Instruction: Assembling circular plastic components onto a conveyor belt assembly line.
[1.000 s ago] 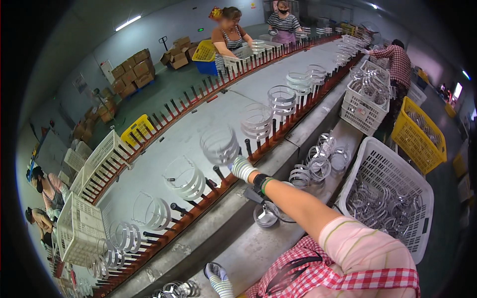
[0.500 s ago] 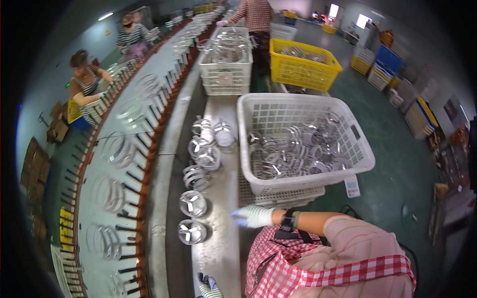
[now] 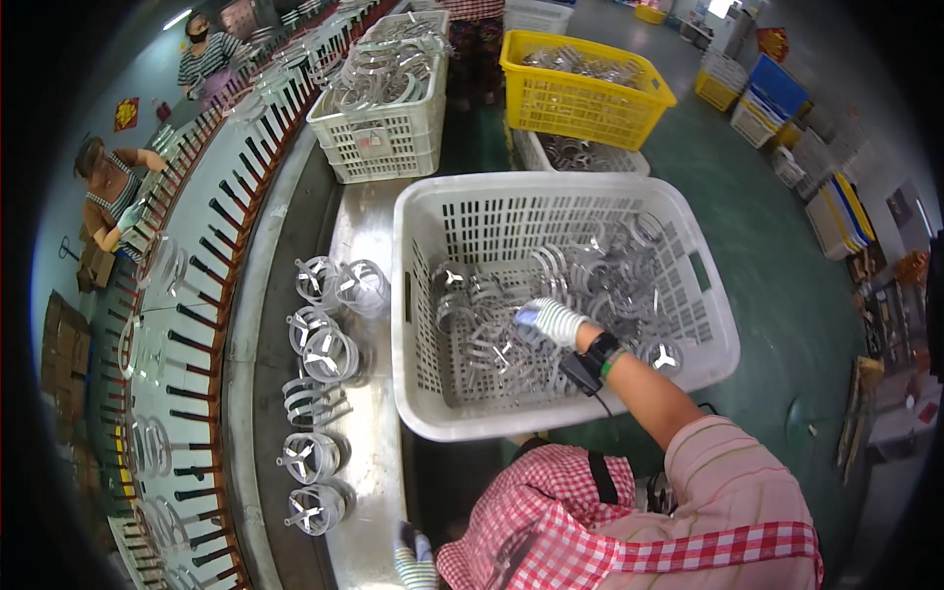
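My right hand (image 3: 551,320), in a striped white glove with a black wrist strap, reaches down into a white plastic basket (image 3: 708,334) and rests on a pile of shiny metal ring parts (image 3: 610,265). Its fingers curl over the rings; whether they grip one is unclear. Only the gloved fingers of my left hand (image 3: 413,556) show at the lower edge, by the front of the steel bench (image 3: 359,226). Several metal ring parts (image 3: 324,354) stand in a row on that bench, left of the basket.
A conveyor with black pegs (image 3: 197,324) carrying ring parts runs along the left. Another white basket (image 3: 379,138) of rings and a yellow basket (image 3: 590,108) stand farther off. Two people (image 3: 108,192) work across the conveyor. Stacked crates (image 3: 836,211) sit on the green floor at right.
My right hand has come away from the conveyor pegs, crossed the bench and gone down into the white basket. The view has swung from the conveyor to the basket.
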Demonstrator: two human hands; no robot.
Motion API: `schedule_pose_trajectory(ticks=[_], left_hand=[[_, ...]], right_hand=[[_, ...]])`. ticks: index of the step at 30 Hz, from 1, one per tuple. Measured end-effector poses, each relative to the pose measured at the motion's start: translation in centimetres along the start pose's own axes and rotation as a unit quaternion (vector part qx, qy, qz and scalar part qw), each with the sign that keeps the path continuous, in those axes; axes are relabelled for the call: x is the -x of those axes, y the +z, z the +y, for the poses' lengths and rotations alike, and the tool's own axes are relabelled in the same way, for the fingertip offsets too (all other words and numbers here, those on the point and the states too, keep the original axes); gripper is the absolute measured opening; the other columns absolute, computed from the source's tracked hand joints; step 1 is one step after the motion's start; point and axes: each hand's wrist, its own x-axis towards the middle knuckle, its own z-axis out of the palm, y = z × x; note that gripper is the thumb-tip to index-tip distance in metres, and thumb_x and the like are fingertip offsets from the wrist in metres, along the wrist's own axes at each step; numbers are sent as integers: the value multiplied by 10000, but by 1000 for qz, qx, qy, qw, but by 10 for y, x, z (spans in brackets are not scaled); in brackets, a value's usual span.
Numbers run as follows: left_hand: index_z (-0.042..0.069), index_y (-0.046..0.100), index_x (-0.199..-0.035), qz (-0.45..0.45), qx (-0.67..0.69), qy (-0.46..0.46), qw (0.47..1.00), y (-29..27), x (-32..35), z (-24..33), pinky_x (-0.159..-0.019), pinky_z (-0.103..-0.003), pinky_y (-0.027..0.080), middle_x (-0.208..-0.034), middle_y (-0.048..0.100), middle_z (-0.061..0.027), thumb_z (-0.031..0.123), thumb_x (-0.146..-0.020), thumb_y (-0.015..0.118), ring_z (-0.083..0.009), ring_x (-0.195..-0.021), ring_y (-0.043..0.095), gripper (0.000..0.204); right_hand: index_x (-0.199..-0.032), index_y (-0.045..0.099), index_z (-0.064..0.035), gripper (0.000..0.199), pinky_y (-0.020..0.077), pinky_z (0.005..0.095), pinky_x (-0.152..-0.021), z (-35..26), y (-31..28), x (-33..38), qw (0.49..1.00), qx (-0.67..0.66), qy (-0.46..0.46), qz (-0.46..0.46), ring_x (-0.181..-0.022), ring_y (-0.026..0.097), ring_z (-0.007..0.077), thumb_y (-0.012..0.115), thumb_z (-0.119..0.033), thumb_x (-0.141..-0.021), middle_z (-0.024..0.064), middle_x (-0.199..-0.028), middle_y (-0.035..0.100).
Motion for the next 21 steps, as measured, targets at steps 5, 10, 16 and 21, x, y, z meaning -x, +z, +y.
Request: schedule_pose_trajectory(ticks=[5,10,16,21], left_hand=[[10,503,-1185,-39,-124,-61,990,91,23,149,-893,-314,413,-1123,569,-175,183,-875,553,-257,-1034,543,359],[25,444,-1240,-28,-176,-140,974,94,53,155,-881,-344,417,-1141,543,-210,171,-874,528,-306,-1048,526,403],[15,483,-1191,46,-231,-183,955,118,70,147,-887,-349,416,-1117,563,-192,176,-873,509,-305,-1040,535,358],[1,485,-1184,-18,-200,-191,961,141,-1,169,-903,-335,407,-1113,562,-189,160,-867,504,-283,-1042,534,355]], right_hand=[[-978,607,-41,298,497,395,-655,146,38,-125,979,120,135,-98,-754,620,296,466,-285,-882,156,-885,645],[-1043,596,-73,418,427,437,-816,312,24,-183,938,315,142,-32,-983,535,402,379,-390,-878,216,-1042,583],[-1129,545,-58,420,451,411,-829,218,86,-193,901,45,426,75,-1029,539,310,463,-365,-855,166,-1119,565],[-1169,518,-41,457,484,397,-812,198,56,-200,785,-265,559,29,-1013,557,257,550,-343,-828,139,-1124,567]])
